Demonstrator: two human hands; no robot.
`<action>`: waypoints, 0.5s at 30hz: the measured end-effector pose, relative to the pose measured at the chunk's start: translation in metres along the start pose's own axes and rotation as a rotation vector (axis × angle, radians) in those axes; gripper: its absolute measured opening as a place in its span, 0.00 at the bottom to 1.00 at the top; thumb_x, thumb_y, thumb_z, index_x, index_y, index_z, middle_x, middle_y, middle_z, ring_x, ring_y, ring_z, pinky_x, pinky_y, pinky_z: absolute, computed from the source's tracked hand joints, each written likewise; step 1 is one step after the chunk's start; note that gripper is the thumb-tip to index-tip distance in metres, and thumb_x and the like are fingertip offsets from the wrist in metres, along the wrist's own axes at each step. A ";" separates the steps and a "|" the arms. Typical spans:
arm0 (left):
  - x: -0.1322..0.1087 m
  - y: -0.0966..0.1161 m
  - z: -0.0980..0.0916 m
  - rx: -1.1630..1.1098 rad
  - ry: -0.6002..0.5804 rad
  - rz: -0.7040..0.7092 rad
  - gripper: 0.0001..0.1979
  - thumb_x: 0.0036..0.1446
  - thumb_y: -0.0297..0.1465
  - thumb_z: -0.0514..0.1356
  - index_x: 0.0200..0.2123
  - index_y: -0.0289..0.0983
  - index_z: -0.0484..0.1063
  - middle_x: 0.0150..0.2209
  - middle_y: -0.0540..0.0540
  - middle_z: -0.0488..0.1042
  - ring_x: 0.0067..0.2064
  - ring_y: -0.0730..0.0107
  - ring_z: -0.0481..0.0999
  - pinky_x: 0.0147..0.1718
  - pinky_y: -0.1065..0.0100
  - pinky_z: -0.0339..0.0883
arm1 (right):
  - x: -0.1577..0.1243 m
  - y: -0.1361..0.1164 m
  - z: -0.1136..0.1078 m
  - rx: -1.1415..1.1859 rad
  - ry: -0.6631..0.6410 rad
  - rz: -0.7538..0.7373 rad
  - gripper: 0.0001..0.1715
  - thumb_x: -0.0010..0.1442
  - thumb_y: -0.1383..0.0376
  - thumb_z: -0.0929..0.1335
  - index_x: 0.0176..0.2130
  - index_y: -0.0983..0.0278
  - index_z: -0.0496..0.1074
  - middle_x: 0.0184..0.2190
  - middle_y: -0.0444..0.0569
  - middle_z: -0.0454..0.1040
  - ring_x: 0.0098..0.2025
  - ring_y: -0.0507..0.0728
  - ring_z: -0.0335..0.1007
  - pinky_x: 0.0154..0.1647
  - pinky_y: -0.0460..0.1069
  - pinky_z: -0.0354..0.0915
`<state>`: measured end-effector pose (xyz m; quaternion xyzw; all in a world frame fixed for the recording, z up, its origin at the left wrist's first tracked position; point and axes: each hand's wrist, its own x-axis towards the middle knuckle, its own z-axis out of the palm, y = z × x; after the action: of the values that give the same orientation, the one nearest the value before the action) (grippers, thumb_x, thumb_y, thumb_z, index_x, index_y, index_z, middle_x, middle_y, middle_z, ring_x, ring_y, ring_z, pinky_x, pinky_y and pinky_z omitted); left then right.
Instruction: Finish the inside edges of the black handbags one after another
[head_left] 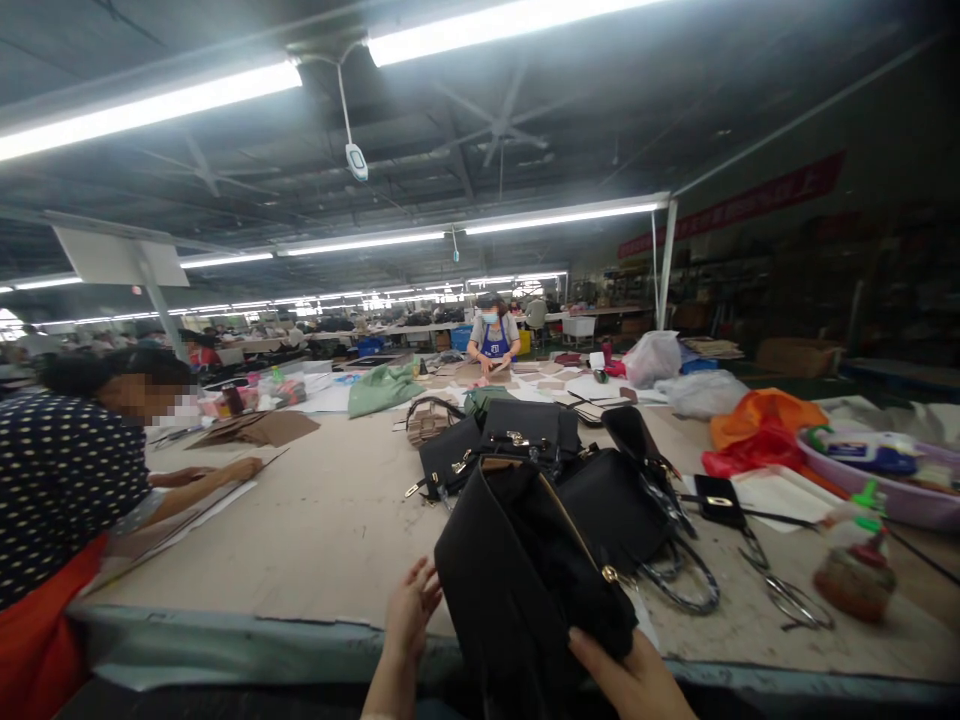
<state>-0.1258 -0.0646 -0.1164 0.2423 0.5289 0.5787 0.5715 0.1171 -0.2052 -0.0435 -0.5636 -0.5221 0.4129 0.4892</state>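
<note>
At lower centre, your right hand point(628, 672) grips the bag point(487, 565); your left hand point(411, 612), fingers loosely spread, is beside it. Held from one side, the bag could twist and snag the handle point(699, 607) at lower right.

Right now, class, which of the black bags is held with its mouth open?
The frontmost black bag, gripped by the person's right hand: its mouth gapes, showing the dark inside. The other black bags lie heaped behind it, unheld.

- Left hand point(410, 610) raised, palm turned inward, fingers parted and loosely curled.
- Left forearm point(391, 680) rising from below.
- Right hand point(634, 678) gripping, thumb uppermost and pointing left, other fingers hidden.
</note>
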 end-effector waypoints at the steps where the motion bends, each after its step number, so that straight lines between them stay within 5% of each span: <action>1: -0.002 -0.001 -0.002 0.011 0.023 0.015 0.13 0.60 0.33 0.55 0.47 0.34 0.65 0.49 0.37 0.70 0.45 0.63 0.75 0.43 0.64 0.68 | 0.005 0.000 0.001 0.000 -0.037 -0.024 0.26 0.54 0.48 0.66 0.38 0.68 0.75 0.34 0.52 0.77 0.43 0.64 0.70 0.44 0.54 0.67; 3: -0.017 -0.006 -0.004 0.065 0.003 0.115 0.16 0.61 0.38 0.53 0.49 0.37 0.66 0.54 0.39 0.67 0.51 0.63 0.71 0.49 0.64 0.65 | 0.015 0.004 0.006 0.009 -0.090 -0.062 0.25 0.56 0.50 0.65 0.39 0.68 0.74 0.35 0.52 0.77 0.43 0.63 0.70 0.45 0.54 0.66; 8: -0.088 -0.023 0.010 0.435 -0.354 0.572 0.30 0.54 0.42 0.59 0.58 0.38 0.60 0.60 0.40 0.60 0.62 0.56 0.57 0.61 0.59 0.51 | 0.027 0.024 0.031 -0.039 -0.130 -0.019 0.24 0.52 0.60 0.68 0.48 0.68 0.69 0.44 0.53 0.74 0.47 0.62 0.69 0.50 0.55 0.64; 11: -0.107 -0.025 0.020 0.696 -0.262 0.623 0.35 0.49 0.36 0.63 0.60 0.35 0.57 0.61 0.38 0.59 0.62 0.55 0.58 0.61 0.57 0.50 | 0.024 0.027 0.037 -0.039 -0.184 -0.069 0.28 0.52 0.62 0.68 0.53 0.65 0.65 0.51 0.53 0.70 0.54 0.62 0.64 0.55 0.55 0.59; 15: -0.091 -0.014 0.020 0.900 -0.156 0.593 0.30 0.53 0.36 0.59 0.58 0.35 0.60 0.55 0.37 0.67 0.48 0.58 0.72 0.50 0.57 0.65 | 0.017 0.022 0.022 -0.070 -0.273 -0.034 0.26 0.53 0.64 0.66 0.52 0.66 0.66 0.47 0.52 0.72 0.49 0.62 0.67 0.52 0.56 0.62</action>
<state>-0.0815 -0.1440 -0.0929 0.6440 0.5896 0.4116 0.2612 0.1018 -0.1856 -0.0680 -0.5099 -0.6075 0.4589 0.4004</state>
